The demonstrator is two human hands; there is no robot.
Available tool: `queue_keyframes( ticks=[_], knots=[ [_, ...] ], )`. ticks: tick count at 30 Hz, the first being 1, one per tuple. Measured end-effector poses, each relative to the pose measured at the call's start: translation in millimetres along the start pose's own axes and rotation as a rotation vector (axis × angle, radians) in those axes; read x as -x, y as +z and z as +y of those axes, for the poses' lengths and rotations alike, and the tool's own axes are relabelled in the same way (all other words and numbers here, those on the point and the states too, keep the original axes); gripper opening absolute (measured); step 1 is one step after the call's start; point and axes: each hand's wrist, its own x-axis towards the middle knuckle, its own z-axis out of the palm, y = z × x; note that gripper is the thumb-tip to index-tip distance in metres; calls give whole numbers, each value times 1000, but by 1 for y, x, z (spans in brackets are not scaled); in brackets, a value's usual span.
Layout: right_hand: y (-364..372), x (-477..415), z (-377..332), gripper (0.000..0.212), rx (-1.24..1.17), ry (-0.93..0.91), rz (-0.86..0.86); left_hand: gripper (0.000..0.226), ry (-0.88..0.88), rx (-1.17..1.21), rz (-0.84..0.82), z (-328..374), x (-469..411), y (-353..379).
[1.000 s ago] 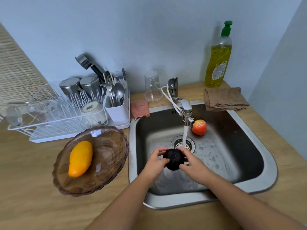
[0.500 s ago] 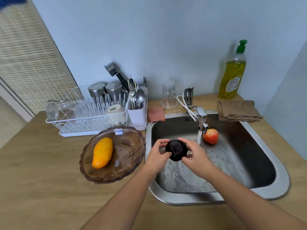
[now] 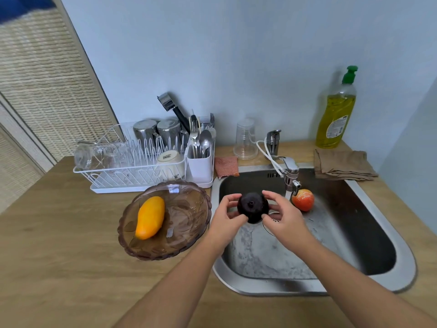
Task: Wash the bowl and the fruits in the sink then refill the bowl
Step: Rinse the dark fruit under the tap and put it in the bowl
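Observation:
Both hands hold a dark round fruit (image 3: 253, 207) above the left part of the steel sink (image 3: 387, 209). My left hand (image 3: 225, 217) grips its left side and my right hand (image 3: 282, 215) grips its right side, fingers curled round it. A brown glass bowl (image 3: 189, 214) stands on the counter left of the sink with a yellow mango (image 3: 150, 217) lying in it. A red-orange fruit (image 3: 303, 200) rests in the sink under the tap (image 3: 289, 172), where water runs.
A white dish rack (image 3: 132, 169) with cups and cutlery stands behind the bowl. A clear tumbler (image 3: 245, 139), a pink sponge (image 3: 225, 165), a folded brown cloth (image 3: 343, 164) and a yellow soap bottle (image 3: 335, 114) line the back of the wooden counter (image 3: 59, 256).
Both hands have carried the dark fruit away from the water stream toward the left, nearer the bowl. The view has tilted up.

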Motion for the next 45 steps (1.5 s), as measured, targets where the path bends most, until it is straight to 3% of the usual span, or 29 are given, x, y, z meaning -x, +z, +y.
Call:
queue_keyframes(
  ticks=[8,16,20,26,31,37,45],
  knots=[
    [-1,0,0,51,1,-19,24,55,101,-170,35,-3,-4,2],
    [-7,1,6,46,79,35,-12,54,58,-309,-8,-9,-13,1],
    [-7,-11,-7,44,97,9,-32,64,101,-365,10,3,-19,-6],
    [24,-53,-53,41,56,-58,-120,62,148,-410,126,43,-26,-64],
    [82,-77,-80,41,56,-64,-248,63,89,-476,194,51,-22,-131],
    [147,-87,-69,43,238,-76,-251,63,31,-626,223,26,-32,-183],
    [179,-87,-59,48,743,-161,-209,73,-24,-948,195,-11,-43,-200]
  ],
)
